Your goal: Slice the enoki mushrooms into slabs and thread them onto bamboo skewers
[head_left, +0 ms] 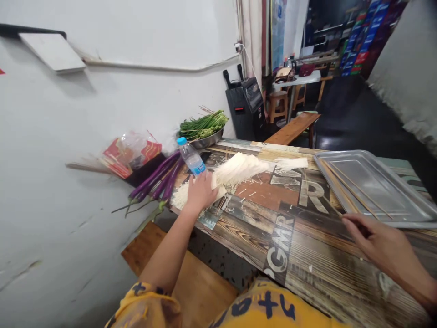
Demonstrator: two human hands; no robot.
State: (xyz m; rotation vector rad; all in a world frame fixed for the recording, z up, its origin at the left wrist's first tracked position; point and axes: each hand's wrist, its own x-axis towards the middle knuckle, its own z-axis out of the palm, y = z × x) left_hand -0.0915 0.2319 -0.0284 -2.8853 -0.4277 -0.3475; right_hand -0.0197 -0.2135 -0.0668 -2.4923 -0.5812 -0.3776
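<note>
My left hand (202, 191) reaches over the near end of a pile of enoki mushrooms, its fingers closed around a pale clump (220, 192). A water bottle (191, 157) with a blue cap stands just beyond that hand. More enoki mushrooms (241, 168) lie heaped to its right. My right hand (378, 239) pinches the near end of a thin bamboo skewer (334, 207) beside the metal tray. That skewer points toward a small flat bunch of enoki (291, 164); whether it pierces the bunch is hard to see.
Several loose skewers (355, 189) rest in the metal tray (409, 182). Purple eggplants (157, 177) and a dark box of packets (145, 168) sit at the left. Behind the bottle is a metal bowl (209, 140) of skewered greens. A black speaker (245, 107) stands past the table (246, 232).
</note>
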